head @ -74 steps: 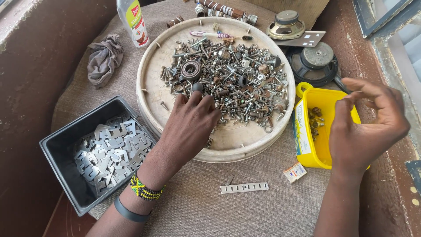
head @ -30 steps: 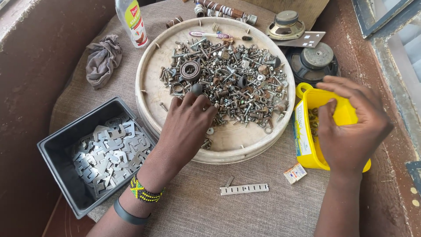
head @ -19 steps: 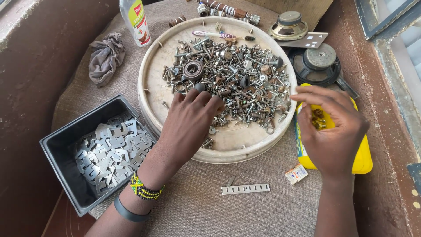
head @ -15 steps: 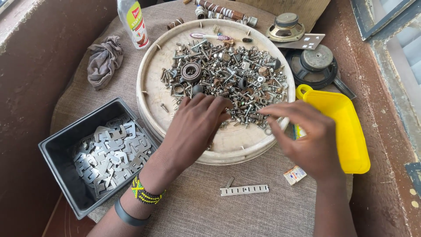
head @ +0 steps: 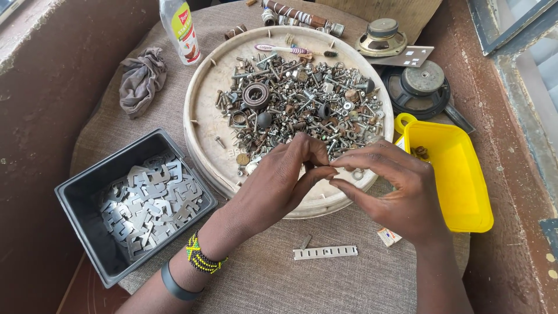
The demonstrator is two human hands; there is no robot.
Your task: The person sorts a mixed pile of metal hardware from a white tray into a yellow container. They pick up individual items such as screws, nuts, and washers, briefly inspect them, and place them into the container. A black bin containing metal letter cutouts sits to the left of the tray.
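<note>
Both hands, left hand (head: pixel 279 180) and right hand (head: pixel 395 192), meet fingertip to fingertip over the round tray (head: pixel 200 116); whether they pinch anything we cannot tell. We judge the mixed screws and nuts (head: pixel 302 104) small, rigid and slippery, best pinched across shank.

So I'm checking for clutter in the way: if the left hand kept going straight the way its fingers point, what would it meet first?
Probably the right hand's fingers, which its own fingers nearly touch over the round tray's near edge; depth is hard to judge.
</note>
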